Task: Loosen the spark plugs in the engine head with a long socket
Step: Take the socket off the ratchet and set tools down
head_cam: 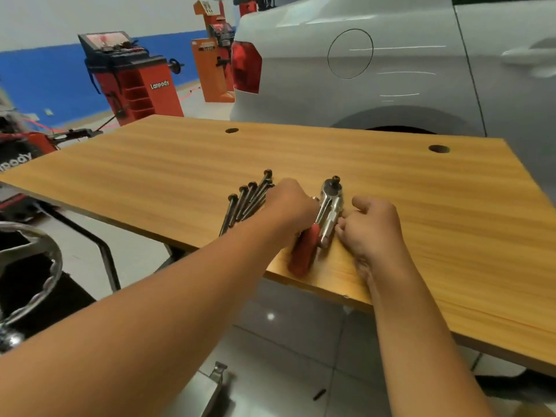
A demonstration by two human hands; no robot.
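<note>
A ratchet with a chrome head (331, 188) and a red handle (304, 251) lies on the wooden table (436, 224) near its front edge. My left hand (290, 207) is curled over the ratchet's shaft, just above the red handle, with its fingertips hidden. A chrome long socket (329, 225) lies against the ratchet's right side. The curled fingers of my right hand (373, 228) pinch that socket. No engine head or spark plugs can be seen.
Several long dark bolts (249, 200) lie fanned on the table just left of my left hand. A white car (391, 70) stands right behind the table. Red workshop machines (135, 79) stand at the back left. A chrome part (36, 266) sits at the left edge.
</note>
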